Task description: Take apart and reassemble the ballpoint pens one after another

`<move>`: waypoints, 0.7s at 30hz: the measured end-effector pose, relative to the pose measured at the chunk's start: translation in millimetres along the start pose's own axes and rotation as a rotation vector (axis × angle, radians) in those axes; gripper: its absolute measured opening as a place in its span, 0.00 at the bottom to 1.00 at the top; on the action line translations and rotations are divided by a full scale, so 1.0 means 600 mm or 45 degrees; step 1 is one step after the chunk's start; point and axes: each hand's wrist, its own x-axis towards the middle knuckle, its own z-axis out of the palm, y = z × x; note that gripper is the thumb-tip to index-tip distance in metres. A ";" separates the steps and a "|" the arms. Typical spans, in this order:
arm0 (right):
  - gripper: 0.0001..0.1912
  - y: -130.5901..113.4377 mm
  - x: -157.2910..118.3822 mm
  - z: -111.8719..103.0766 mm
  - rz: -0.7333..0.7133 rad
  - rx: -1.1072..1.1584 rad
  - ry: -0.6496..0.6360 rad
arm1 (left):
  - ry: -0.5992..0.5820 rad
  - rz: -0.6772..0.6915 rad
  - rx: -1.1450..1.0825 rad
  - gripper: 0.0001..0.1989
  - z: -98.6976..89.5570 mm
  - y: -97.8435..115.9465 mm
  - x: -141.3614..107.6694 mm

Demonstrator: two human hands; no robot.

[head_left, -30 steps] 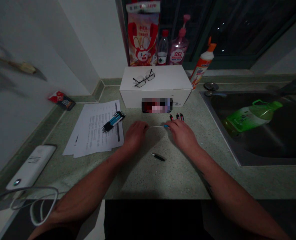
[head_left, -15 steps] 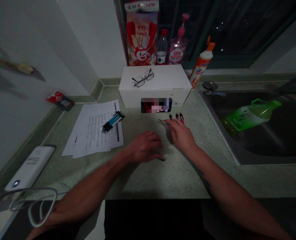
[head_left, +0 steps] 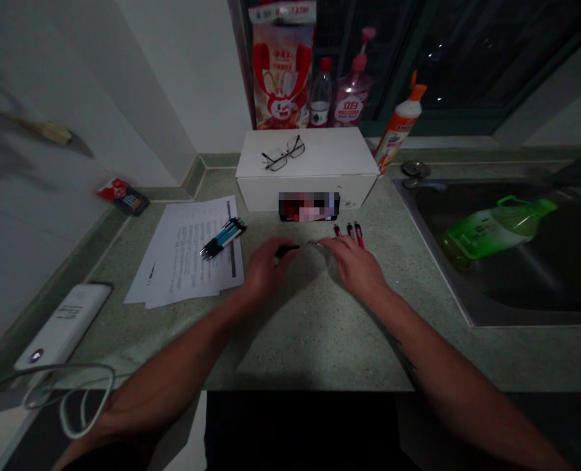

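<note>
Several materials in view: worktop (head_left: pixel 290 347) grey-green and finely speckled; box (head_left: pixel 258 193) white, smooth, square-edged, with wire-thin glasses (head_left: pixel 284 155) lying on top; sheets (head_left: pixel 177 278) flat, printed, overlapping, a bundle of slim blue-and-black pens (head_left: pixel 222 239) across them; sink (head_left: pixel 530 281) of dull metal, a translucent green bottle (head_left: pixel 491 229) lying inside.

Held: black piece (head_left: pixel 287 249), short, narrow, pinched in the left hand (head_left: pixel 264 267); silvery piece (head_left: pixel 315 243), thin, with a pale metallic end, pinched in the right hand (head_left: pixel 354 261). Both are near the worktop's middle, in front of the box, ends facing, a small gap between. Left grip closed around the black piece, right grip around the silvery piece. Most of the silvery piece is hidden behind the hand; finer detail too dim to read. Three red-and-black pens (head_left: pixel 359 235) lie just beyond the right hand.
</note>
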 end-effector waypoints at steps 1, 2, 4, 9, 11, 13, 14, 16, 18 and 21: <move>0.25 -0.001 0.000 0.000 -0.012 -0.011 -0.017 | 0.060 0.007 -0.022 0.04 -0.002 -0.002 0.002; 0.26 -0.003 0.000 -0.001 -0.022 -0.024 -0.036 | 0.089 0.032 -0.038 0.04 -0.004 -0.002 0.004; 0.27 -0.005 0.000 -0.001 -0.039 -0.055 -0.075 | 0.077 0.087 -0.054 0.05 -0.005 -0.002 0.005; 0.27 -0.005 -0.001 -0.002 -0.051 -0.129 -0.109 | 0.004 0.107 -0.054 0.05 -0.003 0.000 0.002; 0.27 -0.005 -0.001 -0.002 -0.044 -0.158 -0.119 | 0.004 0.138 -0.062 0.06 -0.002 -0.001 0.001; 0.28 -0.005 -0.002 -0.003 -0.032 -0.184 -0.138 | -0.001 0.172 -0.072 0.06 -0.003 -0.003 0.001; 0.28 -0.005 -0.002 -0.002 -0.027 -0.193 -0.150 | -0.009 0.181 -0.072 0.07 -0.003 -0.003 0.001; 0.29 -0.006 -0.002 -0.001 -0.025 -0.195 -0.172 | -0.034 0.185 -0.063 0.07 -0.002 -0.005 0.001; 0.28 -0.008 -0.003 0.002 -0.043 -0.161 -0.169 | -0.071 0.192 -0.046 0.06 0.002 -0.007 0.000; 0.21 -0.012 -0.004 0.011 -0.111 -0.010 -0.124 | -0.143 0.198 -0.042 0.06 0.010 -0.010 -0.003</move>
